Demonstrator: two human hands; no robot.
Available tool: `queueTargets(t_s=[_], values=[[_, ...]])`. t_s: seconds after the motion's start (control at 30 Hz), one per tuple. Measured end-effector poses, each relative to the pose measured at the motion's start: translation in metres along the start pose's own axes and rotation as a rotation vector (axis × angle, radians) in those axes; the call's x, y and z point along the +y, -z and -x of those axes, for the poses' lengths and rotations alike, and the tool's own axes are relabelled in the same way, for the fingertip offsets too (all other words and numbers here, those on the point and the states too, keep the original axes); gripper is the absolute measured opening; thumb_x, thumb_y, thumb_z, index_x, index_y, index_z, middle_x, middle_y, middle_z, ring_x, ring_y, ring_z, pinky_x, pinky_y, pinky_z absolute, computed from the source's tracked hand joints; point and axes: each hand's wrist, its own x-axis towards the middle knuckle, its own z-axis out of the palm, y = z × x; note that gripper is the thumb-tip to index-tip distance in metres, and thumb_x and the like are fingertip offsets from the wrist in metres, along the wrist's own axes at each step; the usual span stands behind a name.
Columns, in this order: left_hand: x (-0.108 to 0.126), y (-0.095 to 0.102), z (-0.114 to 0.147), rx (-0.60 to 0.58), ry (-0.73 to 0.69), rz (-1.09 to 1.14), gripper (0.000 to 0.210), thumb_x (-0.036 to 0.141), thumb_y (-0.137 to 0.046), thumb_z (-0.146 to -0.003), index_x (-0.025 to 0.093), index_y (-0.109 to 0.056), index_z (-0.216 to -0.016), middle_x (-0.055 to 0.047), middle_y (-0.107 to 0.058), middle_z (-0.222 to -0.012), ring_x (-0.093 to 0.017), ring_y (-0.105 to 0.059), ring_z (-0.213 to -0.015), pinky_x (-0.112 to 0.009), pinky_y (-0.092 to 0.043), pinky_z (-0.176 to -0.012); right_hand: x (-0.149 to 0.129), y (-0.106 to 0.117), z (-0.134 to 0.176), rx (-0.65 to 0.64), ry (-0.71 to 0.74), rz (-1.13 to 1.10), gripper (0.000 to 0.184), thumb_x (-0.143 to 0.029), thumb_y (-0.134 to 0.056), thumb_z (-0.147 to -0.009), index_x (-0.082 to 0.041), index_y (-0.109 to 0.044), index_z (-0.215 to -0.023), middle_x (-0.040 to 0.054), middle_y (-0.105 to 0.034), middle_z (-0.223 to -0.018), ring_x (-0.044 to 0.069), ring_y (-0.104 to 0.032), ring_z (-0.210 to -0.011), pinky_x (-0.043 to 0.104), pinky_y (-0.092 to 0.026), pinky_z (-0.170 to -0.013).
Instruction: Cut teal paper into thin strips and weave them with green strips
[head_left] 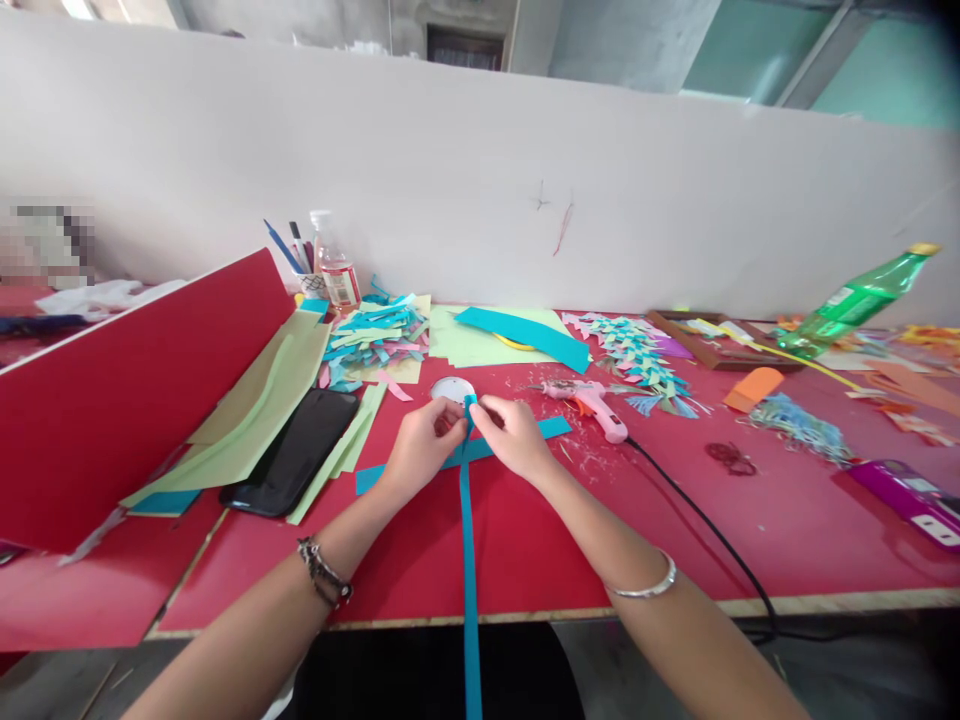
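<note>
A long blue paper strip [469,560] runs from my fingertips down over the table's front edge. Its top end is pinched between my left hand [433,430] and my right hand [511,430], both with fingers closed on it. Under my hands, a second blue strip [556,428] lies slantwise across the red table. Just beyond my fingers sits a small round white dish [452,388], partly covered by them. To the right of my right hand rests a pink glue gun [596,402], its black cord trailing over the front edge.
A black phone [296,450] and green paper strips [352,440] lie left, beside a red board [150,390]. Cut paper pieces [382,335] are heaped behind. At right are a braided paper piece [637,350], a tilted green bottle [862,300] and a purple box [907,500]. A white partition [465,200] stands behind.
</note>
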Motion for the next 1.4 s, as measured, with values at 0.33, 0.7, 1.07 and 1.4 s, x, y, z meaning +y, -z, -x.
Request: queueTargets(t_s=[0.33, 0.7, 1.07, 1.4], values=[[0.002, 0.000, -0.002, -0.053, 0.025, 0.021, 0.016, 0.031, -0.045, -0.075, 0.016, -0.047, -0.070, 0.006, -0.045, -0.053, -0.007, -0.045, -0.045, -0.017, -0.034, -0.044, 0.000, -0.001, -0.003, -0.056, -0.204, -0.477, 0.022, -0.032, -0.042, -0.077, -0.018, -0.042, -0.059, -0.0063, -0.036, -0.047, 0.007, -0.035, -0.044, 0.019, -0.027, -0.042], [-0.001, 0.004, -0.006, 0.047, -0.047, -0.052, 0.035, 0.038, -0.043, -0.077, 0.013, -0.044, -0.053, 0.006, -0.032, -0.048, -0.006, -0.030, -0.047, -0.019, -0.022, -0.045, 0.001, -0.009, -0.001, -0.187, -0.241, -0.672, 0.020, -0.029, -0.042, -0.074, -0.017, -0.045, -0.058, -0.0073, -0.040, -0.042, 0.005, -0.035, -0.038, 0.018, -0.028, -0.040], [0.005, 0.003, -0.007, -0.174, 0.060, 0.192, 0.038, 0.044, -0.037, -0.079, 0.013, -0.052, -0.063, 0.002, -0.051, -0.054, -0.008, -0.044, -0.046, -0.020, -0.036, -0.049, 0.001, -0.009, -0.003, -0.055, -0.240, -0.756, 0.023, -0.030, -0.044, -0.073, -0.018, -0.039, -0.054, -0.0073, -0.037, -0.042, 0.006, -0.036, -0.039, 0.019, -0.027, -0.040], [0.022, 0.011, 0.003, -0.370, 0.198, 0.613, 0.021, 0.030, -0.059, -0.070, 0.017, -0.050, -0.085, 0.008, -0.041, -0.051, -0.002, -0.038, -0.042, -0.015, -0.035, -0.043, -0.003, 0.010, -0.007, -0.195, -0.163, -0.611, 0.022, -0.038, -0.044, -0.075, -0.019, -0.042, -0.063, -0.0062, -0.035, -0.052, 0.007, -0.035, -0.047, 0.019, -0.033, -0.046]])
